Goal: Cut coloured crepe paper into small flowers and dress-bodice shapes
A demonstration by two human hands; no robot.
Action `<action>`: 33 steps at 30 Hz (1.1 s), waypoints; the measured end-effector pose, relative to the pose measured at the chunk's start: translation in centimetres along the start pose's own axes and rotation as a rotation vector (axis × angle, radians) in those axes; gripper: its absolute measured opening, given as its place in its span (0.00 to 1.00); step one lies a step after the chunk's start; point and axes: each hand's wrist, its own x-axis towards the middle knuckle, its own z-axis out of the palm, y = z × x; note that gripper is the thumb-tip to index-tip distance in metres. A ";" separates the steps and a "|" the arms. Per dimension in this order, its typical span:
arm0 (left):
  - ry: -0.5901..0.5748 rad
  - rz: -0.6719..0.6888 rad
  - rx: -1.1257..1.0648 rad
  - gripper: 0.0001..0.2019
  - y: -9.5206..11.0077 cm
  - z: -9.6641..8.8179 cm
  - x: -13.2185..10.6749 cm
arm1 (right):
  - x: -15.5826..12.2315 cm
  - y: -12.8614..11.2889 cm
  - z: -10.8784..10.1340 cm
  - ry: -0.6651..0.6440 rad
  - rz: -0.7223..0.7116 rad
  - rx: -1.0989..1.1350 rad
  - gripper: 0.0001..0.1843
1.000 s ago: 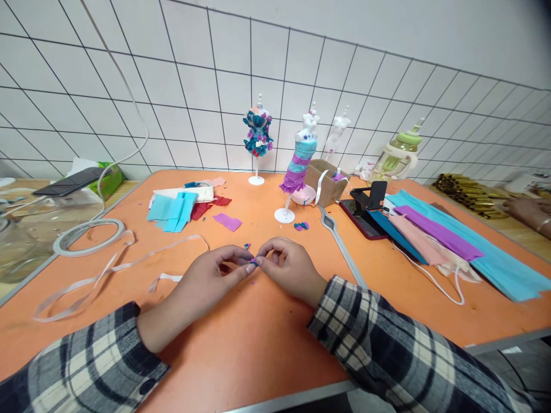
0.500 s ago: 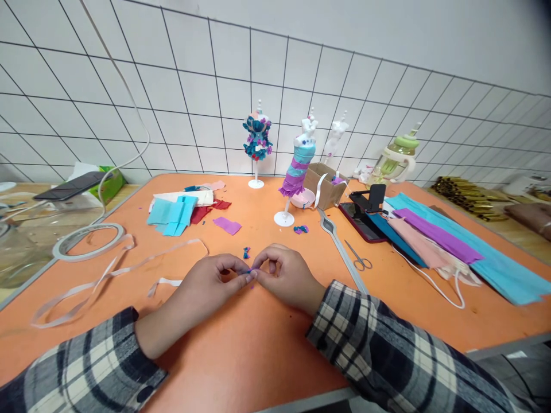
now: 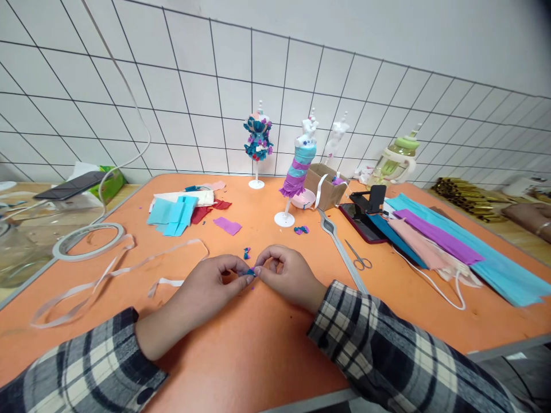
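Note:
Between my fingertips is a small blue and purple crepe paper piece (image 3: 250, 272), mostly covered by the fingers. My left hand (image 3: 218, 276) pinches it from the left, thumb against forefinger. From the right, my right hand (image 3: 287, 275) pinches the same piece. Just beyond them lies a small blue and purple paper bow (image 3: 247, 253). Further right a few similar bows (image 3: 301, 229) lie near the white base of a mini mannequin (image 3: 297, 166) wrapped in light blue and purple crepe paper. Another mannequin (image 3: 258, 140), covered in teal and purple paper bits, stands at the back.
White ribbon (image 3: 129, 264) and a tape roll (image 3: 88, 241) lie at left, with paper scraps (image 3: 174, 215) behind. On the right are small scissors (image 3: 362, 263), a grey zipper-like strip (image 3: 344, 252), a phone (image 3: 361, 222), crepe strips (image 3: 439, 235), a cardboard box (image 3: 329, 186) and a bottle (image 3: 396, 158).
My fingertips have shifted slightly on the small paper piece, and more of its blue part shows. Both hands stay in nearly the same place.

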 end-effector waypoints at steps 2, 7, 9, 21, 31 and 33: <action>-0.002 -0.003 0.000 0.12 0.2 -0.1 0.0 | 0.0 0.0 0.0 -0.009 0.013 0.054 0.05; 0.005 -0.008 0.016 0.12 0.0 -0.1 -0.1 | 0.0 -0.1 -0.1 -0.010 -0.028 0.034 0.08; 0.011 -0.013 0.009 0.12 -0.2 -0.1 -0.1 | 0.1 -0.1 -0.2 0.001 -0.037 -0.048 0.04; 0.013 -0.069 -0.166 0.15 -0.8 0.1 0.5 | 0.6 1.2 0.2 -0.046 0.001 0.133 0.11; -0.008 -0.013 -0.024 0.14 -1.2 0.0 0.6 | 1.0 2.1 -0.1 -0.203 -0.064 -0.213 0.07; -0.013 -0.008 -0.013 0.14 -1.4 0.0 0.6 | 1.0 2.2 -0.2 -0.211 -0.071 -0.238 0.08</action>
